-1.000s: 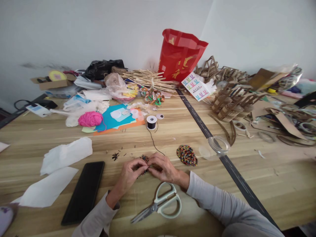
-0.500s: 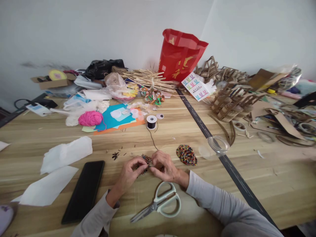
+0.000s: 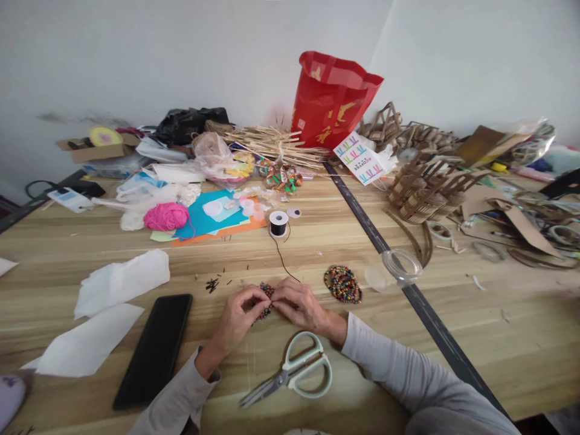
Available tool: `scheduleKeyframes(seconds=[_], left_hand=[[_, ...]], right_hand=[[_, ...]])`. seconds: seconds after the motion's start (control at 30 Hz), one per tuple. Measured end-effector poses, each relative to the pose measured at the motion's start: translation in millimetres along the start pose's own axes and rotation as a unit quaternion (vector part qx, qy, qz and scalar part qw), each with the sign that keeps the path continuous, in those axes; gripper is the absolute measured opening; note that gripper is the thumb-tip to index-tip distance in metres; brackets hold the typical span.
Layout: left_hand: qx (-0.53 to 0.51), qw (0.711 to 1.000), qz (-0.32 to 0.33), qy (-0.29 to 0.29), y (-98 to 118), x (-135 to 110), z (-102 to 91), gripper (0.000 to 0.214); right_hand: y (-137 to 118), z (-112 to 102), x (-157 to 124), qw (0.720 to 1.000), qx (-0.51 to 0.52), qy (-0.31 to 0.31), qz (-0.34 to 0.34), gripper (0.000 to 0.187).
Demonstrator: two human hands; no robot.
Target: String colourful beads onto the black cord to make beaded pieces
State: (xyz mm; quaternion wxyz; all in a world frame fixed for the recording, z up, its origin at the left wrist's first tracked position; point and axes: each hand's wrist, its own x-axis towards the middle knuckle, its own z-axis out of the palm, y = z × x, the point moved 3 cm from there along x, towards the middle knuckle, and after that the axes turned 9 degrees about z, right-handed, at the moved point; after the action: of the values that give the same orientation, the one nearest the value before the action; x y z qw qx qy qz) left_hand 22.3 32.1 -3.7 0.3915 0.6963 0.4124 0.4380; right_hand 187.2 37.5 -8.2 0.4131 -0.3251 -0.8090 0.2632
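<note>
My left hand (image 3: 238, 312) is closed in a pinch, thumb and index finger together beside a strand of dark, multicoloured beads (image 3: 265, 309). Opposite it, my right hand (image 3: 299, 304) pinches too, its fingertips meeting the left ones over the beads. Thin black cord (image 3: 281, 260) runs from a white-flanged spool (image 3: 278, 224) down to the back of my right hand; the part at the fingertips is mostly hidden. Further right lies a coiled string of colourful beads (image 3: 343, 284). White-handled scissors (image 3: 290, 371) rest below my hands, blades pointing left.
On the left lie a black phone (image 3: 153, 350), white paper pieces (image 3: 122, 283) and short black bits (image 3: 212, 285). A clear tape roll (image 3: 401, 266) sits to the right. Pink yarn (image 3: 166, 216), a red bag (image 3: 335, 103) and small woven baskets (image 3: 421, 196) stand towards the back.
My right hand has shifted slightly left, bringing its fingertips against the left ones. The small dark piece seen between them before is now covered. My left hand stays nearly still.
</note>
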Motion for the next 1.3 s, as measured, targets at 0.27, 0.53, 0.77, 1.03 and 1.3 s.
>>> scheduleKeyframes(seconds=[0.27, 0.53, 0.77, 1.03, 1.3], left_hand=[[0.018, 1.000, -0.002, 0.006, 3.3, 0.5, -0.1, 0.010], [0.027, 1.000, -0.009, 0.007, -0.1, -0.8, -0.6, 0.011], [0.116, 0.989, 0.093, -0.009, -1.0, 1.5, 3.4, 0.010], [0.265, 0.943, 0.184, -0.088, 8.1, 5.1, 18.8, 0.018], [0.387, 0.885, 0.215, -0.147, 13.3, 8.8, 27.8, 0.021]], right_hand=[[-0.2, -0.3, 0.5, 1.000, -0.016, -0.009, 0.008, 0.010], [0.8, -3.6, 2.0, 0.999, 0.018, 0.019, 0.044, 0.013], [9.6, -9.4, 5.1, 0.983, 0.062, 0.077, 0.152, 0.019], [11.3, -10.1, 5.8, 0.976, 0.085, 0.091, 0.181, 0.019], [15.4, -9.9, 4.0, 0.975, 0.076, 0.100, 0.185, 0.015]])
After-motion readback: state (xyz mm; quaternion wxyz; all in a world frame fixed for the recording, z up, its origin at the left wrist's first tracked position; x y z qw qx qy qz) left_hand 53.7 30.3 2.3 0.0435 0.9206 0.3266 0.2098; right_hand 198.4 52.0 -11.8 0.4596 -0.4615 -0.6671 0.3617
